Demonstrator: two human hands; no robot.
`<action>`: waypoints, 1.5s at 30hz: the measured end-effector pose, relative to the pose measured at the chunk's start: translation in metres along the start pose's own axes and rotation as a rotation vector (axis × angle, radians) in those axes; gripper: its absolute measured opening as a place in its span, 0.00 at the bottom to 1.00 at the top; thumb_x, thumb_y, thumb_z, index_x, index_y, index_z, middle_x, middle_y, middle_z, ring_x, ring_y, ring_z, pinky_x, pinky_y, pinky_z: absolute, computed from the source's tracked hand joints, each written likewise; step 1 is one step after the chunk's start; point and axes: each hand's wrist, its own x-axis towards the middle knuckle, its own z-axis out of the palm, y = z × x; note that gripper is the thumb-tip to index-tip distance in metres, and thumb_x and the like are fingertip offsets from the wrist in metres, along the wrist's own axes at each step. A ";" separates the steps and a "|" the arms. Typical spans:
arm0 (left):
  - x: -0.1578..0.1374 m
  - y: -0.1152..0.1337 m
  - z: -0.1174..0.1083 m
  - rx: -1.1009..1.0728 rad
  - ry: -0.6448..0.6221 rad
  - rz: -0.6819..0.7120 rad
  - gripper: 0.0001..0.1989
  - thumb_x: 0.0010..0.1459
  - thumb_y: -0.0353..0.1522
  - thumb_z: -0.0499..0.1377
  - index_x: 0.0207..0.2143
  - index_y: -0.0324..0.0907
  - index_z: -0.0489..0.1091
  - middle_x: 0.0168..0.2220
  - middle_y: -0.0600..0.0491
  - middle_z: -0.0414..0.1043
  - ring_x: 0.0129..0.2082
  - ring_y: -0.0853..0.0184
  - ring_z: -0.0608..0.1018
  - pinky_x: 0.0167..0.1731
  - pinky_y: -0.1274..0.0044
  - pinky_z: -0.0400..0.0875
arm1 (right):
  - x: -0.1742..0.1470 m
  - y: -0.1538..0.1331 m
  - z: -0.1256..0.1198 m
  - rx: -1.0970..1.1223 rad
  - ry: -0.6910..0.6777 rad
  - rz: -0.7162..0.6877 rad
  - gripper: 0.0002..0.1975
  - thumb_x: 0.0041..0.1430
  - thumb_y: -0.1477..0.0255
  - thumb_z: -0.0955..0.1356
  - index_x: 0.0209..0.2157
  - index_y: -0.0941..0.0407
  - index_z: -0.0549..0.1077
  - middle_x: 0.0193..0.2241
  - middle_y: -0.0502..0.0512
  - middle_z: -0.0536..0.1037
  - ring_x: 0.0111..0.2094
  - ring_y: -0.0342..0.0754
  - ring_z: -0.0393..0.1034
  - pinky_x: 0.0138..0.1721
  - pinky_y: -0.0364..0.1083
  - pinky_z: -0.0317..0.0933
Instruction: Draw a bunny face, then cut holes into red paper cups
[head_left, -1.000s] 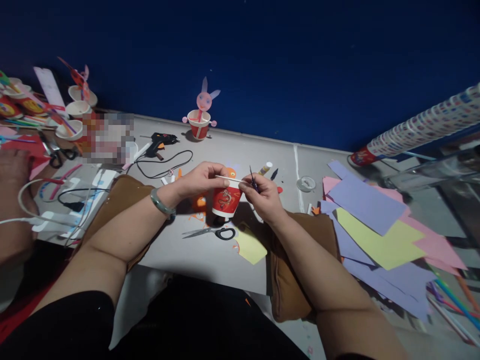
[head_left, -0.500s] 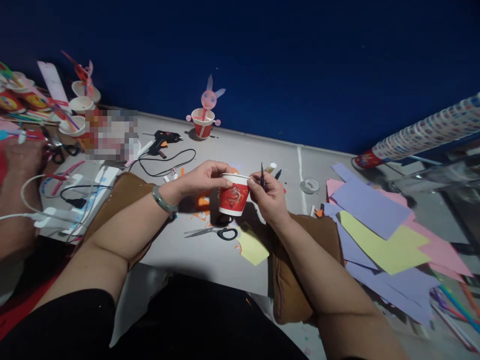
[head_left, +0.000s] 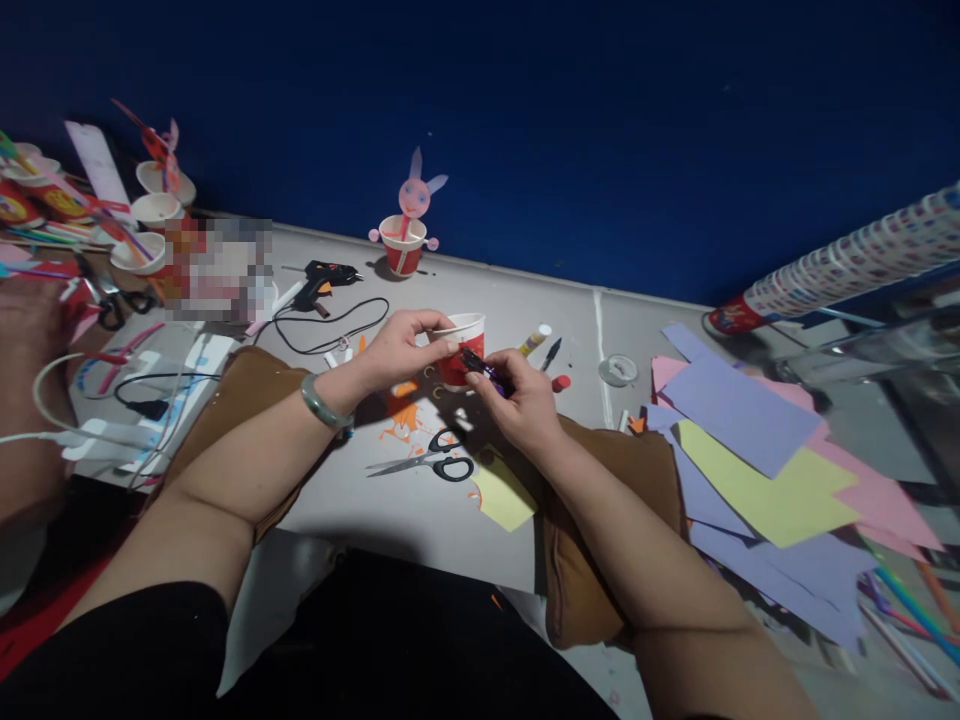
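Observation:
My left hand (head_left: 411,348) is closed on a red-and-white paper cup (head_left: 474,326), its fingers near the rim. My right hand (head_left: 521,392) grips a small dark pointed tool with a purple part (head_left: 474,362), partly hidden by the fingers. The tool's dark end is against or just before the cup's red wall; I cannot tell whether it touches. Below my hands, black-handled scissors (head_left: 448,467) lie spread on the table among orange paper scraps (head_left: 405,418). A yellow paper piece (head_left: 510,500) lies to their right.
A rabbit figure (head_left: 414,198) stands in a paper cup at the back, beside a glue gun (head_left: 330,280) with a looping cord. Coloured paper sheets (head_left: 750,415) and stacked cups (head_left: 847,255) are at right. Brown cushions flank my arms. Another person's hand (head_left: 34,320) is at far left.
The cup has moved up and away from me, and its rim has tilted, showing the inside. My right hand has left the rim and swung the dark tool toward the cup's wall.

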 end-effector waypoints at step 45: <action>0.001 -0.009 0.003 -0.048 -0.063 0.004 0.17 0.51 0.44 0.66 0.30 0.37 0.72 0.30 0.54 0.70 0.30 0.71 0.71 0.33 0.78 0.65 | 0.009 -0.016 -0.027 -0.145 -0.081 0.031 0.13 0.61 0.64 0.68 0.26 0.56 0.71 0.18 0.47 0.69 0.21 0.40 0.57 0.26 0.43 0.52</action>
